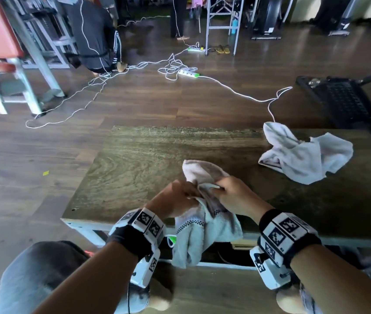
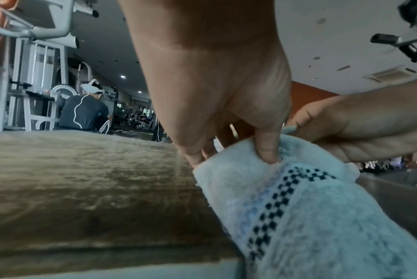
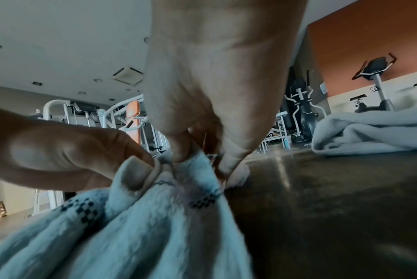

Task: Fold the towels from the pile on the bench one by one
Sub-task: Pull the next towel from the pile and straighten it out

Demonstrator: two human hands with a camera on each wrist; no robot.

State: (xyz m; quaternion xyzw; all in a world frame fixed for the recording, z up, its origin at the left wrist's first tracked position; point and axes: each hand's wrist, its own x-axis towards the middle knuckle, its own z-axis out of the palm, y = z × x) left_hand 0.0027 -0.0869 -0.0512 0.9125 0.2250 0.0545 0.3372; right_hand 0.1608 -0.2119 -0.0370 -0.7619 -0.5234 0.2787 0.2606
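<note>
A white towel (image 1: pixel 204 230) with a black checked band lies bunched at the near edge of the wooden bench (image 1: pixel 139 159), its lower part hanging over the front. My left hand (image 1: pixel 180 196) pinches its edge, thumb on the cloth; the left wrist view shows this left hand (image 2: pixel 226 113) on the towel (image 2: pixel 310 217). My right hand (image 1: pixel 232 193) pinches the same towel close beside the left one; in the right wrist view this right hand (image 3: pixel 202 113) bunches the towel (image 3: pixel 143 226). A second crumpled white towel (image 1: pixel 304 155) lies at the bench's far right, also seen as that second towel (image 3: pixel 374 132).
White cables (image 1: pixel 134 69) and power strips (image 1: pixel 189 73) trail over the wooden floor beyond the bench. A person (image 1: pixel 96 35) crouches at the back left by gym machines (image 1: pixel 17 64). A black stepper platform (image 1: pixel 338 98) stands at the far right.
</note>
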